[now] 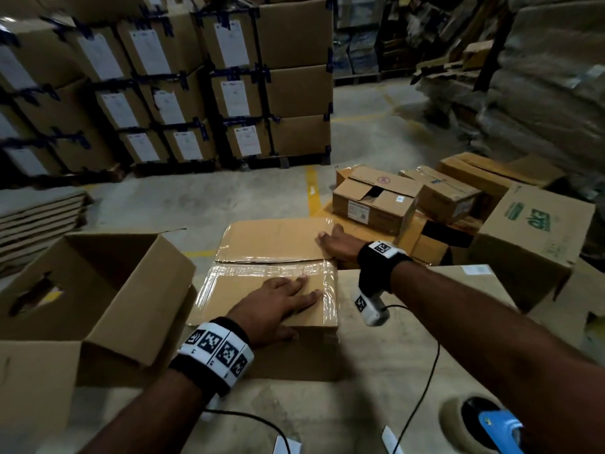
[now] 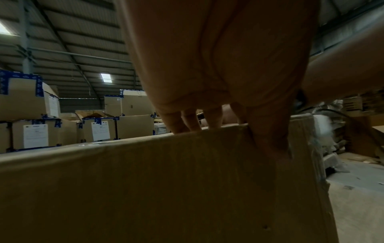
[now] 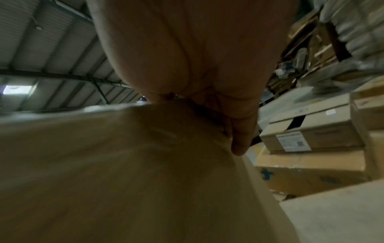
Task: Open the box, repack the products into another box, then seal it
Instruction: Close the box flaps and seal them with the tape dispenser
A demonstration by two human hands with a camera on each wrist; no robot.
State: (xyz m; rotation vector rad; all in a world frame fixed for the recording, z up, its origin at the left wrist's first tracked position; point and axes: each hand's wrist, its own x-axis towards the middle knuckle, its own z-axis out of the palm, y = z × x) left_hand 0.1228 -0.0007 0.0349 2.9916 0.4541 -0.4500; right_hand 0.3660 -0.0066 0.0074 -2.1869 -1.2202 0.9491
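Closed cardboard box (image 1: pixel 262 290) at the middle of the table (image 1: pixel 376 371), both top flaps down, clear tape (image 1: pixel 271 268) glossy along the seam and over the right edge. Left hand (image 1: pixel 278 304) flat on the near flap, fingers (image 1: pixel 307 291) straight and spread, pointing right toward the taped edge, thumb down over the near side of the box; from the left wrist, same hand (image 2: pixel 218 65) seen with fingertips over the top edge and thumb against the side wall of the box (image 2: pixel 145 189). Nothing grasped, just pressing. Right hand (image 1: pixel 337 245) on the far flap at the box's right edge, fingers laid out straight toward the left, palm at the corner; from the right wrist, that hand (image 3: pixel 187 57) over the box (image 3: pixel 114 172), one finger down along the right edge. Pressing too, nothing held.

Left of it, touching or just beside, an open box (image 1: pixel 98 290), flaps up, tipped toward the near left, hand hole in its side. Tape dispenser (image 1: pixel 491 427) with a blue handle at the near right corner of the table. Black cables (image 1: pixel 422 388) trailing from both wrist bands across the tabletop.

Far right, on the floor beyond the table, several smaller boxes (image 1: pixel 376 201), one partly open, and a bigger one with green print (image 1: pixel 537 231). Far left, stacked cartons (image 1: pixel 163 86) with white labels and dark corner straps. Flat cardboard sheets (image 1: pixel 39 214) piled at the left.
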